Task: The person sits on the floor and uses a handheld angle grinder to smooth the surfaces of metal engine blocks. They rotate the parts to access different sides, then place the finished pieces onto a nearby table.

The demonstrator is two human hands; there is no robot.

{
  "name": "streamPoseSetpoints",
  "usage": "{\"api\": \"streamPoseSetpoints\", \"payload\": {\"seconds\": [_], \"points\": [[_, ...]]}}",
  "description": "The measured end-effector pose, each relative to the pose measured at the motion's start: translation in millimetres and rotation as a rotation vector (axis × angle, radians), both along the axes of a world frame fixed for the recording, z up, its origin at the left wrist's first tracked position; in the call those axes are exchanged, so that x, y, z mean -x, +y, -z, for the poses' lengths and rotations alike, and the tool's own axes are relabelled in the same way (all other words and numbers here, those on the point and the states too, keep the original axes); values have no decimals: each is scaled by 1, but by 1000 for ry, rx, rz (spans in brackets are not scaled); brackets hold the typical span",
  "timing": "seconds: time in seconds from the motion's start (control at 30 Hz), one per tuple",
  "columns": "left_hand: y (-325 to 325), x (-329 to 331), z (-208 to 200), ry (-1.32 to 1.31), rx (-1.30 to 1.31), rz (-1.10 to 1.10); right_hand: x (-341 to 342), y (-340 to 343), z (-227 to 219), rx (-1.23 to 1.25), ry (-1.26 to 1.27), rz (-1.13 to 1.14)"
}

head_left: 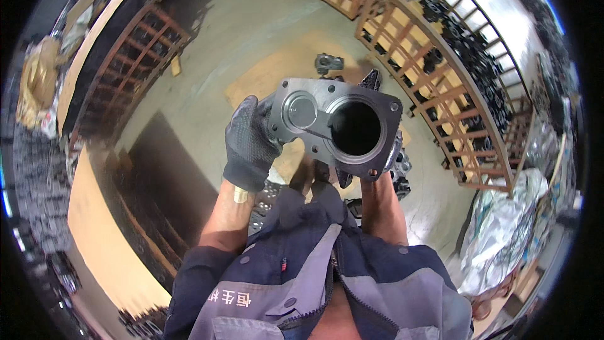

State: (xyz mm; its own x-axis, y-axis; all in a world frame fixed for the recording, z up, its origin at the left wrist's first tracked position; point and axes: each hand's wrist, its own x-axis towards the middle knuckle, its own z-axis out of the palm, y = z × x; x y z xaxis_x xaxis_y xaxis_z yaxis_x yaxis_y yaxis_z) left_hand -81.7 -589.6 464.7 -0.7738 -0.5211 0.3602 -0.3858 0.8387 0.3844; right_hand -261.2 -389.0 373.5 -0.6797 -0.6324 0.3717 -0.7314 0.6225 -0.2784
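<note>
I hold a grey cast-metal housing (pixel 321 145) up in front of my chest. Its flat machined flange faces up, with a large dark round bore, a smaller round recess joined to it by a slot, and bolt holes round the edge. My left hand (pixel 251 141), in a dark grip glove, is closed on the housing's left end, its thumb on the near side and its fingers partly hidden behind. On the right, my bare forearm (pixel 382 208) reaches up to the housing's right end. My right hand is mostly hidden behind the part, supporting it.
Further off on the floor lies another metal casting (pixel 328 62), on a tan sheet (pixel 251 85). More dark metal parts (pixel 401 173) sit beyond my right forearm. A rusty cage bin (pixel 434 82) with black parts stands right, a brown rack (pixel 129 63) left, crumpled silver plastic (pixel 503 233) lower right.
</note>
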Motion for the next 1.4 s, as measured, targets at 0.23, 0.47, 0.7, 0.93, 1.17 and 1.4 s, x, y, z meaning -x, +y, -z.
{"api": "streamPoseSetpoints", "payload": {"seconds": [0.23, 0.47, 0.7, 0.93, 1.17, 1.4], "points": [[-1, -17, -4, 814, -1503, -102, 17, -59, -3, 15, -3, -292], [-22, -52, 8, 1203, -1760, -416, 0, -126, -5, 16, 3, -550], [-62, -97, 40, 1069, -1300, -605, -47, -205, -16, -1, -6, -786], [-117, -152, 54, 774, -782, -599, -103, -290, -30, 5, -124, -1030], [-140, -170, -38, 815, -345, -450, -132, -337, -42, -197, -230, -1063], [-159, -210, -36, 772, -899, -1041, -221, -427, -56, -281, -350, -1479]]}}
